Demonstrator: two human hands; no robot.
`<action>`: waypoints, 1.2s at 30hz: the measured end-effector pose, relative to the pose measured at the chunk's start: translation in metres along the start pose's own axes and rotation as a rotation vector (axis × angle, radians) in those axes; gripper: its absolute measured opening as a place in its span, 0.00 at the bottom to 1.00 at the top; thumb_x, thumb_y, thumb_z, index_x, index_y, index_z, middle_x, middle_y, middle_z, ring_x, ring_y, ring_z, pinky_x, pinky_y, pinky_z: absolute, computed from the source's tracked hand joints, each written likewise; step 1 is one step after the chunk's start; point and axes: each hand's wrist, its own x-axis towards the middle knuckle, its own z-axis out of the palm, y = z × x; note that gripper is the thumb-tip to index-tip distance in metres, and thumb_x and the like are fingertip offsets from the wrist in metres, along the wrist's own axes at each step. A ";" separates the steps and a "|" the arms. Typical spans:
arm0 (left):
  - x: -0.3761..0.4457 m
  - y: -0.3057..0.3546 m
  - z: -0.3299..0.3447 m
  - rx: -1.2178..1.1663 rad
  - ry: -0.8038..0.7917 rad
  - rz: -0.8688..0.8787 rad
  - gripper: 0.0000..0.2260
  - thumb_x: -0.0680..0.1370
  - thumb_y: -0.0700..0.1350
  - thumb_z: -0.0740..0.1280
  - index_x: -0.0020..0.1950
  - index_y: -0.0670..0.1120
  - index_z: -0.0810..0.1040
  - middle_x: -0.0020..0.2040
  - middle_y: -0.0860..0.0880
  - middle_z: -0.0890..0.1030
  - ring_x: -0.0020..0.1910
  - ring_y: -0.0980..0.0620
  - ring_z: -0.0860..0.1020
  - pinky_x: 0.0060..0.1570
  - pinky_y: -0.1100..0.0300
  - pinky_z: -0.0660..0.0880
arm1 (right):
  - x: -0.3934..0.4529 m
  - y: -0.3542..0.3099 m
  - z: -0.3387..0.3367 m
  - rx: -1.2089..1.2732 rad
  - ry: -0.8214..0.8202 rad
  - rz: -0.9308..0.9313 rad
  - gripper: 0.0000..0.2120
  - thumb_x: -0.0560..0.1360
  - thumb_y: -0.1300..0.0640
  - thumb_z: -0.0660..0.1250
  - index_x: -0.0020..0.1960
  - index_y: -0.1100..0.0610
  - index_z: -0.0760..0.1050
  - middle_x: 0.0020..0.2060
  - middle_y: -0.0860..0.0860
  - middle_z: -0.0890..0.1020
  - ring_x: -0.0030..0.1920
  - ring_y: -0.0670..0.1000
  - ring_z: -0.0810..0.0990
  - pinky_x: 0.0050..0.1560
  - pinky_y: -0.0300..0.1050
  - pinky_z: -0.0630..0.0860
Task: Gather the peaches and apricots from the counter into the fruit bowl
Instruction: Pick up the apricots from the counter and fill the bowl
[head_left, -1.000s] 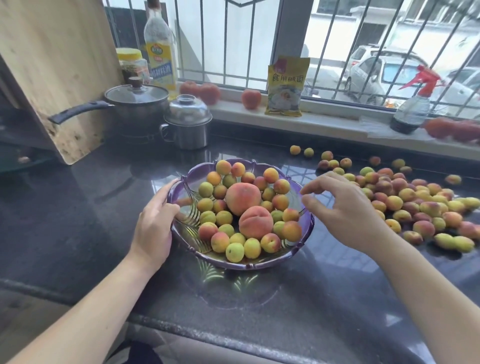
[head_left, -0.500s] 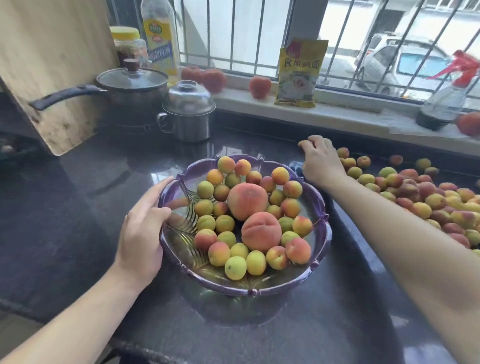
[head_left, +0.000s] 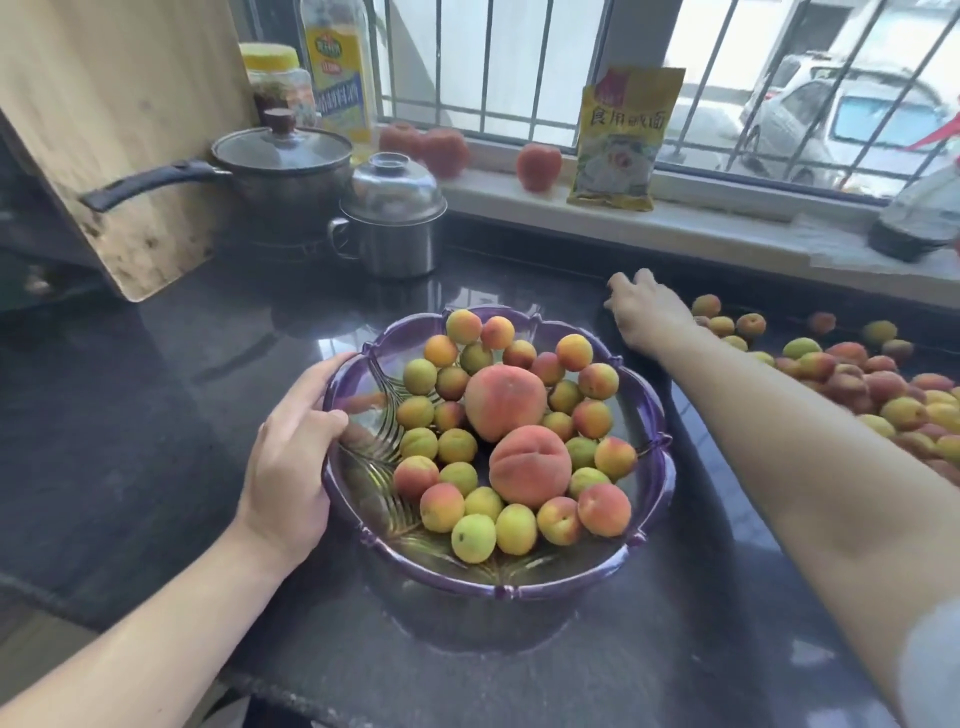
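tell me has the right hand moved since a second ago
Yes: the right hand went from beside the bowl out past its far rim, toward the windowsill.

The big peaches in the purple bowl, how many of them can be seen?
2. One peach lies near the middle of the fruit bowl; the other peach touches it on the near side. More could be hidden beneath the apricots.

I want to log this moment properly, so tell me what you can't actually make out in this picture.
- Head view: whether the right hand holds any fruit; its back faces the camera and hides the fingers and palm.
- The pile of apricots on the counter runs off the right edge, so its extent is unknown.
- The spray bottle is blurred and cut by the right edge.
- The left hand covers part of the fruit bowl's rim.
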 end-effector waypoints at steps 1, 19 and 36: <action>-0.001 0.001 -0.001 0.002 -0.003 -0.006 0.22 0.76 0.42 0.57 0.63 0.53 0.83 0.61 0.49 0.87 0.64 0.46 0.83 0.67 0.41 0.77 | -0.009 -0.006 -0.004 0.051 -0.022 -0.024 0.14 0.84 0.51 0.59 0.68 0.54 0.68 0.59 0.59 0.73 0.55 0.63 0.77 0.53 0.57 0.75; -0.003 0.001 -0.007 0.096 0.003 -0.072 0.31 0.69 0.56 0.61 0.72 0.54 0.80 0.66 0.51 0.85 0.69 0.47 0.80 0.73 0.35 0.73 | -0.212 -0.031 -0.139 0.312 0.051 -0.219 0.10 0.79 0.45 0.67 0.59 0.44 0.80 0.48 0.43 0.77 0.49 0.49 0.76 0.51 0.47 0.74; -0.018 0.015 -0.001 0.231 -0.096 0.091 0.30 0.72 0.54 0.59 0.76 0.58 0.72 0.75 0.54 0.74 0.76 0.54 0.71 0.78 0.51 0.68 | -0.237 -0.062 -0.130 0.182 -0.137 -0.321 0.12 0.80 0.58 0.66 0.59 0.47 0.82 0.55 0.45 0.80 0.58 0.49 0.76 0.60 0.46 0.73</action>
